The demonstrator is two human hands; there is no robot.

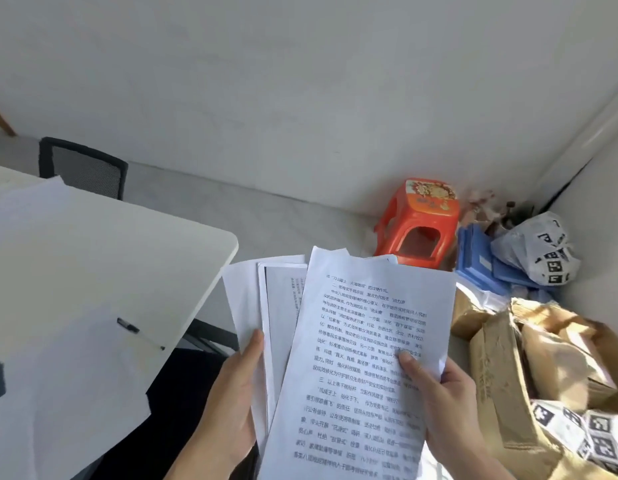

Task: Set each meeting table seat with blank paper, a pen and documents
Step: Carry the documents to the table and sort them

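A stack of papers (276,313) rests in my left hand (231,403), thumb on its left edge. My right hand (446,407) pinches one printed document sheet (363,358) on top of the stack, thumb on its right side. The sheet is fanned to the right of the stack. On the white meeting table (183,251) at the left lies a blank sheet (72,375) with a black pen (139,333) across it. More white paper (23,199) lies farther back on the table.
A black mesh chair (84,168) stands behind the table. In the right corner are a red plastic stool (418,220), blue folders (480,268), a white bag (539,251) and open cardboard boxes (508,368). Grey floor lies between table and stool.
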